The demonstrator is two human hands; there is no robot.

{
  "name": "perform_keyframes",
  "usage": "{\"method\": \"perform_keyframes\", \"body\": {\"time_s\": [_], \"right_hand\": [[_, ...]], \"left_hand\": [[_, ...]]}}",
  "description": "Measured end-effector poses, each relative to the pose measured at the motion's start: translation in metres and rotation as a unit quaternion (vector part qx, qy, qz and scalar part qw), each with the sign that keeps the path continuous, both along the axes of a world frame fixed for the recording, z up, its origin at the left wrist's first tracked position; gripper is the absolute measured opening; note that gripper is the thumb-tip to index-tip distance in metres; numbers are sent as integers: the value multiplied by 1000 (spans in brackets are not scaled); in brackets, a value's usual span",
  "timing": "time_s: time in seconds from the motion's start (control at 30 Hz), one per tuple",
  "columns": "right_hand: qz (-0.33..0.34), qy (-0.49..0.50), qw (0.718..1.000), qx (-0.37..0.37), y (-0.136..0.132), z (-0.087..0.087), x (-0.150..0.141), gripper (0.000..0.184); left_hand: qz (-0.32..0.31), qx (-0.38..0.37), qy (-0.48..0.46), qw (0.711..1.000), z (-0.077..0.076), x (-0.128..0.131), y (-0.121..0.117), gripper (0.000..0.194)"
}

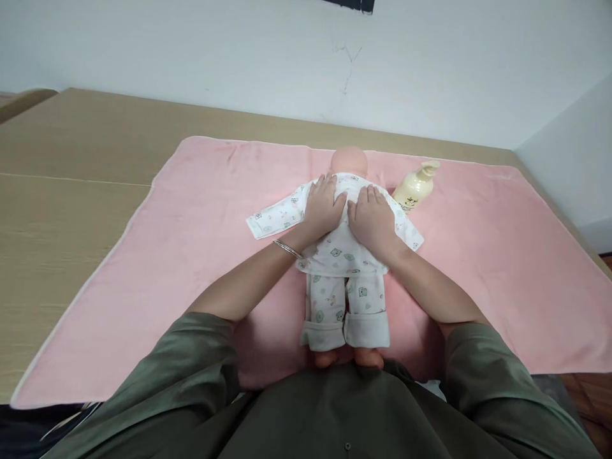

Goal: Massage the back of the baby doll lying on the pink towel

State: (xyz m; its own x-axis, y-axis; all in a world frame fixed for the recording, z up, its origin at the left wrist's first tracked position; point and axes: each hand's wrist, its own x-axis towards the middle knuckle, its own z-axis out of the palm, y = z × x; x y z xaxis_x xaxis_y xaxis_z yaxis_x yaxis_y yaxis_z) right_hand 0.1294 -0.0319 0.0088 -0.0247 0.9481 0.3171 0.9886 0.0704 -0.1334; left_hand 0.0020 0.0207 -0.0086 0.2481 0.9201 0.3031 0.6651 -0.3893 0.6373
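Observation:
A baby doll (342,255) in white printed pyjamas lies on a pink blanket (201,242), bald head (350,160) pointing away from me, bare feet nearest me. My left hand (322,204) lies flat on its upper body at the left shoulder, fingers stretched out; a thin bangle circles that wrist. My right hand (371,217) rests flat on the right side of the torso, fingers together and extended. Neither hand holds anything. The doll's left sleeve spreads out flat to the side.
A cream pump bottle (417,186) lies on the blanket just right of the doll's head. The blanket covers a light wooden table (71,191) set against a white wall. My olive-green sleeves fill the bottom of the view.

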Motion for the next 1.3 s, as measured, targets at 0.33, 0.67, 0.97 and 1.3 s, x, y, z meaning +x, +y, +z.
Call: {"method": "perform_keyframes", "body": {"time_s": [0.33,0.67,0.97,1.3], "right_hand": [[160,47,982,-90,26,13,26,56],[29,11,998,-53,-5,6,-1,58],[77,47,992,-87,23,11,26,60],[80,-27,993,-85,3,19,14,56]], "left_hand": [[-17,59,27,998,-6,2,-18,54],[-56,-3,7,998,1,-13,2,54],[-61,69,81,992,0,0,-20,57],[-6,28,100,995,8,3,-19,60]]}}
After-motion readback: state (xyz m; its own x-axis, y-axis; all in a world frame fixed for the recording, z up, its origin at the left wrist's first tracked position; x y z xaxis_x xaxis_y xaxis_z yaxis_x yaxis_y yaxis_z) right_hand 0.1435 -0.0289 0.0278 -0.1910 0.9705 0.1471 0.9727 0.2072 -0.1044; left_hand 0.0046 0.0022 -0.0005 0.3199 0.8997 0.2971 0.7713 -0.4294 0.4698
